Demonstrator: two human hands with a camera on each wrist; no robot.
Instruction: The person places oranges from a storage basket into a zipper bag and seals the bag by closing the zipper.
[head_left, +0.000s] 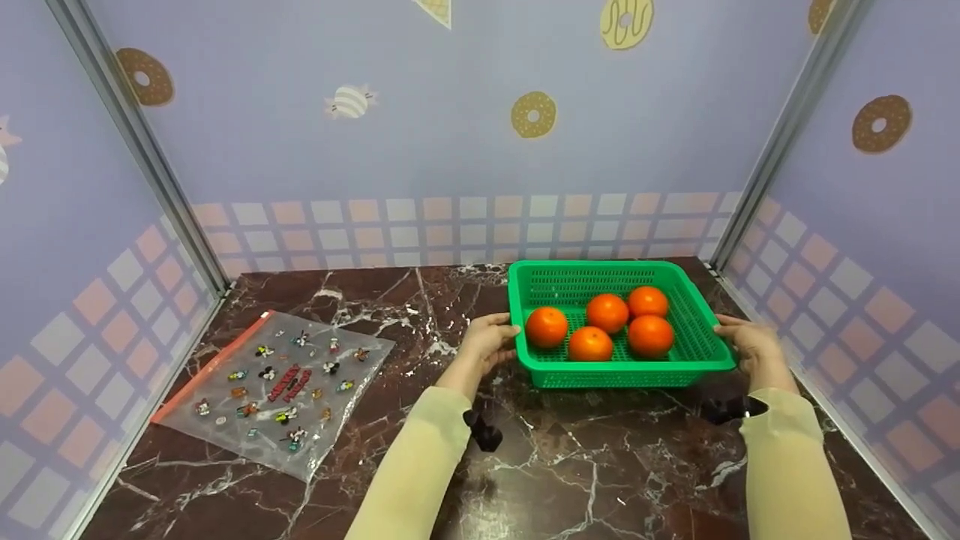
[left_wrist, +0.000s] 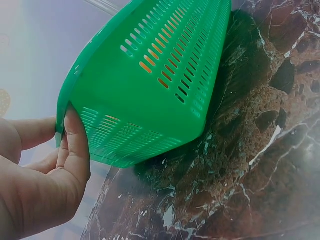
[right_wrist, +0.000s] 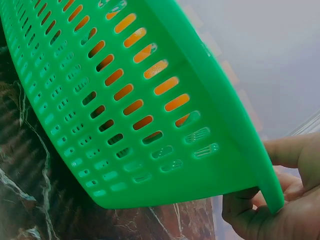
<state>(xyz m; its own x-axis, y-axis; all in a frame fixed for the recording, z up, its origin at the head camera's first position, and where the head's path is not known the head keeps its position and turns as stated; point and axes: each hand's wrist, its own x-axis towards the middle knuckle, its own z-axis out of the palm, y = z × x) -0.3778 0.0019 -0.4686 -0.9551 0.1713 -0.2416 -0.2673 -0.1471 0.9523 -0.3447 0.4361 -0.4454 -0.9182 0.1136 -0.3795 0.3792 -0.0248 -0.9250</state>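
A green plastic basket (head_left: pixel 630 375) with slotted walls holds several oranges (head_left: pixel 590 344). My left hand (head_left: pixel 486 343) grips its rim at the left end, and my right hand (head_left: pixel 752 346) grips the rim at the right end. In the left wrist view, the thumb and curled fingers (left_wrist: pixel 75 145) of the left hand pinch the rim. The right wrist view shows the right hand (right_wrist: pixel 280 200) with fingers under the rim at the basket's corner. Through the slots, bits of orange show. Whether the basket's base touches the table is hard to tell.
On the left of the dark marbled table (head_left: pixel 540 480) lies a clear zip bag (head_left: pixel 277 390) with a red-orange top strip and small printed cartoon figures. Patterned wall panels (head_left: pixel 480 150) close in the back and both sides, with metal posts at the corners.
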